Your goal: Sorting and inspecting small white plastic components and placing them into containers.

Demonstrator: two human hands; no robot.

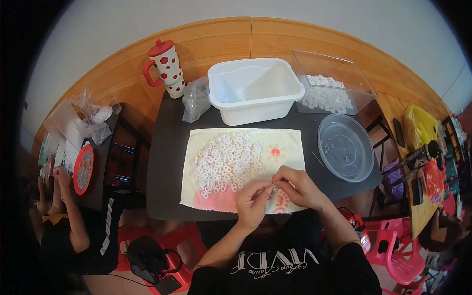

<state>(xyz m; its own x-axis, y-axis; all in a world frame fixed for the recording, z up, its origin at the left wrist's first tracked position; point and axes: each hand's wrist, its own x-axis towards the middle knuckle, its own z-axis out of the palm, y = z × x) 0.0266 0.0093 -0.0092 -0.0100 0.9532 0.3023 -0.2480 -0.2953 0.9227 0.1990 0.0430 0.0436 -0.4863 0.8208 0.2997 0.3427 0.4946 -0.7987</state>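
Observation:
My left hand [252,202] and my right hand [299,188] meet over the near right part of a cream cloth [290,140] with a pink pattern. Both are closed, thumb and fingers pinched together. Something tiny sits at the fingertips, too small to make out. On the cloth, just left of and beyond my hands, lies a loose heap of small white plastic pieces [228,160] with holes in them. To the right of my hands stands a shallow round clear tub [346,160] with a few small clear bits inside. A thin stick [317,158] lies between the cloth and that tub.
Behind the cloth stands a white basin [255,110]. A clear bin [328,101] of white pieces is at the back right. A spotted tumbler [168,69] and a plastic bag [196,98] stand back left. Another person [69,216] works at a table on the left, beside a red tray [83,168].

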